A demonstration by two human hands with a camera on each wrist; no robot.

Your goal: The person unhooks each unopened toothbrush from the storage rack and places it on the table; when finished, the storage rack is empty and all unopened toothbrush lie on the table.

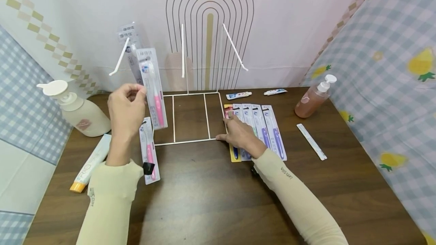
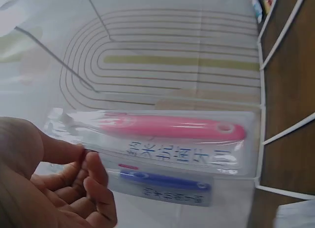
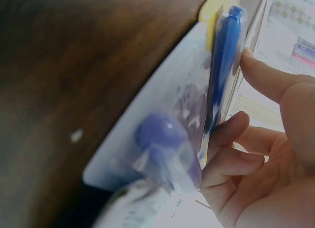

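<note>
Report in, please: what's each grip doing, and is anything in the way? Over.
Left grip pinching pink toothbrush pack by its edge. Right grip at yellow-backed pack, hold unclear. Other packs behind the pink one; whether they block, unclear.

Rack [image 1: 207,116] on table [image 1: 190,192], bottle [image 1: 85,116] left of it, tube [image 1: 92,162] before bottle, toothbrushes [image 1: 260,124] right of rack, small tubes [image 1: 239,95] behind them

You face a pale wall [image 1: 289,25] printed with thin brown arches [image 1: 210,41]; blue-checked cloth [image 1: 378,82] bearing yellow fruit [image 1: 421,63] hangs at your right, above your dark wooden table [image 1: 340,188].
</note>
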